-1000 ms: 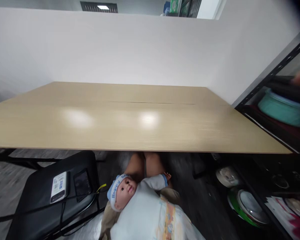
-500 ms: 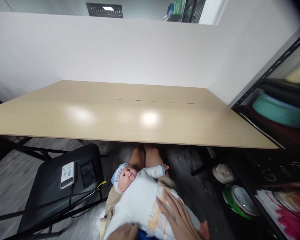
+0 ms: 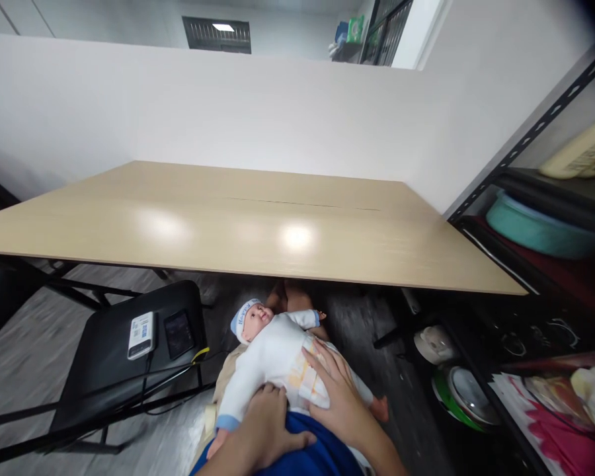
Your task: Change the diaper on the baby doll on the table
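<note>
Left hand (image 3: 272, 418): grip loose, fingers close together and laid on the shirt side of the doll, thumb standing out wide over blue cloth (image 3: 322, 453). Right hand (image 3: 338, 391): grip spread, fingers fanned flat over the diaper (image 3: 298, 378), white with orange print, at the doll's waist. Doll (image 3: 272, 350): one, on its back across the person's lap, head towards the table edge, white clothes with blue cuffs, one bare foot showing to the right; cap (image 3: 244, 317), white and blue, lettered. Chair (image 3: 104, 370): black, to the left, bearing a phone (image 3: 179, 334) and a white device (image 3: 141, 335) side by side, with a black cable. Table (image 3: 203, 231): pale wood, beyond the doll, against a white wall (image 3: 277, 112). Shelf unit, right: teal basin (image 3: 540, 228); cream bottle (image 3: 578, 152) above; pink item (image 3: 565, 443) lower down.
</note>
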`<state>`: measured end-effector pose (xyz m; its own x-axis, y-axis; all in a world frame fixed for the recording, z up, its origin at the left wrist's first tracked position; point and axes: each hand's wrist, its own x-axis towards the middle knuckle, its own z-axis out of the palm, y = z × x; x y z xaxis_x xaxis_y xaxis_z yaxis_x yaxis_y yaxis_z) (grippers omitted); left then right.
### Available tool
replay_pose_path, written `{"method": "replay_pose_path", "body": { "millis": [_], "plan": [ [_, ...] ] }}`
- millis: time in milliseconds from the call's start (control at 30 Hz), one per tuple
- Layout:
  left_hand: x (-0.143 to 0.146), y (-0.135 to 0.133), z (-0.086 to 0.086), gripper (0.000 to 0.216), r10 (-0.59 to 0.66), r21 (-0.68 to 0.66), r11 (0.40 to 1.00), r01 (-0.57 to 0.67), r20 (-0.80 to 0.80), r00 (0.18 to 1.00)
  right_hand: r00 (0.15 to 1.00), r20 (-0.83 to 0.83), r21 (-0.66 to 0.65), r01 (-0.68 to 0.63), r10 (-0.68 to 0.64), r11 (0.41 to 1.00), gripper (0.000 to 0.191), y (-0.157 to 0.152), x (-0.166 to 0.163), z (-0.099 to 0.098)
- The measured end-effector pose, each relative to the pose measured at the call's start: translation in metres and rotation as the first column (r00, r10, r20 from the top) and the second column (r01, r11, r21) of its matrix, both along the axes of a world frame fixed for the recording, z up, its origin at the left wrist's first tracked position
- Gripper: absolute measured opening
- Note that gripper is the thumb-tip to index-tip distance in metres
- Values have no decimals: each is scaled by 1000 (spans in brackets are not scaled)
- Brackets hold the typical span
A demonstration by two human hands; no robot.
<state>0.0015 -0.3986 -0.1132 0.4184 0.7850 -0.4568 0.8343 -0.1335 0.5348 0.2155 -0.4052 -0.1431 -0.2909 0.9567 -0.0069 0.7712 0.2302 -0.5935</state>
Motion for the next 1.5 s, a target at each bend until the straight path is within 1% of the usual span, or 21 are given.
{"method": "replay_pose_path", "body": {
  "millis": [67,100,200,300,400,500,567,667,833,967,1067,1167,1200,1267,1333,1400,1433,1467,1500],
  "plan": [
    [-6,0,-9,94,-51,33,998,48,113,992,1000,-1,12,-2,2,1000,103,1,2,-2],
    [-8,0,-12,93,-70,37,997,66,140,988,1000,-1,17,-2,2,1000,103,1,2,-3],
    [-15,-1,-18,82,-116,0,993,118,159,980,1000,5,33,6,-6,999,102,-1,-1,-5],
    [-23,-3,-16,68,-156,-43,985,169,221,963,1000,12,45,20,-21,999,102,-5,-6,-8],
    [-29,-2,-11,51,-156,-53,982,181,310,938,999,21,61,32,-34,998,101,-9,-9,-11],
    [-31,3,-4,40,-158,-64,976,207,446,881,999,21,81,23,-25,996,101,-10,-10,-12],
    [-29,6,-2,36,-142,-101,968,228,530,836,1000,18,89,13,-15,996,100,-9,-10,-12],
    [-27,8,-3,33,-77,-137,972,191,581,810,1000,19,86,6,-8,996,97,-6,-9,-12],
    [-23,7,-5,35,-21,-135,983,122,582,813,1000,8,70,1,-2,998,92,-2,-6,-13],
    [-21,4,-5,36,-6,-137,986,90,522,853,1000,-6,62,-9,9,998,95,-4,-6,-11],
    [-23,-2,-13,45,12,-133,989,60,486,874,1000,-13,52,-4,5,999,95,-7,-7,-10],
    [-25,-8,-26,58,87,-165,986,-18,423,902,1000,-19,61,2,-1,998,94,-8,-9,-10],
    [-25,-9,-29,61,96,-176,984,-27,401,911,1000,-20,67,2,-1,998,95,-8,-9,-10],
    [-25,-10,-35,60,54,-161,987,9,381,923,1000,-26,70,-3,4,998,97,-7,-9,-9],
    [-24,-9,-39,55,-27,-89,994,65,371,928,999,-45,54,-17,19,998,102,-5,-5,-4],
    [-25,-8,-41,53,-72,-17,996,82,333,940,996,-82,20,-27,29,999,105,-2,2,2],
    [-25,-7,-42,53,-78,8,997,79,309,948,994,-105,0,-30,30,1000,100,0,5,6],
    [-26,-7,-42,55,-78,30,997,72,291,954,991,-133,-16,-27,25,999,91,3,9,10],
    [-27,-7,-42,57,-78,48,997,67,278,957,987,-163,-27,-19,14,999,77,6,12,13]
  ]
}}
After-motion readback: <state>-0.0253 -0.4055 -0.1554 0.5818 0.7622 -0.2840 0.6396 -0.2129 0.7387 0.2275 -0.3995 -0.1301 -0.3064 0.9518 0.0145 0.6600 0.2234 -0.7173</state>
